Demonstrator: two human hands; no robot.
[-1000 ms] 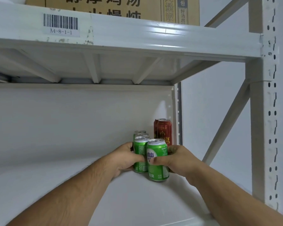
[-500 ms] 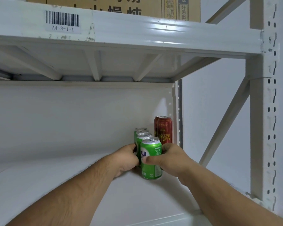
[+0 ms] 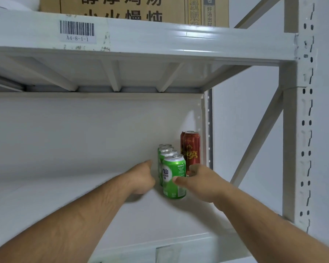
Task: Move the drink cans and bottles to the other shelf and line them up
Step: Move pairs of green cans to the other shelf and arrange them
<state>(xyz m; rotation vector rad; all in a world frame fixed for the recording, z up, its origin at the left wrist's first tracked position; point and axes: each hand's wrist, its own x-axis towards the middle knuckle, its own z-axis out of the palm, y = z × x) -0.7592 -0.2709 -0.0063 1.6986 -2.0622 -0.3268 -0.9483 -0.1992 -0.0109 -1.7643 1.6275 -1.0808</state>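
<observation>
Several green cans stand in a line running front to back on the white shelf (image 3: 84, 196), near its right end. The front green can (image 3: 172, 175) is upright. My right hand (image 3: 199, 181) holds it, thumb on its face and fingers curled at its right side. My left hand (image 3: 142, 177) sits just left of the line with fingers loosely curled, a small gap from the cans, holding nothing. Two tall red cans (image 3: 192, 149) stand behind and to the right, against the back corner.
The shelf above (image 3: 160, 40) carries a barcode label (image 3: 77, 32) and a cardboard box (image 3: 133, 8). A white upright post (image 3: 296, 130) and a diagonal brace (image 3: 258, 137) bound the right side. The shelf stretches bare to the left of the cans.
The front green can was pushed back into line with the others. My left hand has come off the cans and drawn slightly left. My right hand stays on the front can.
</observation>
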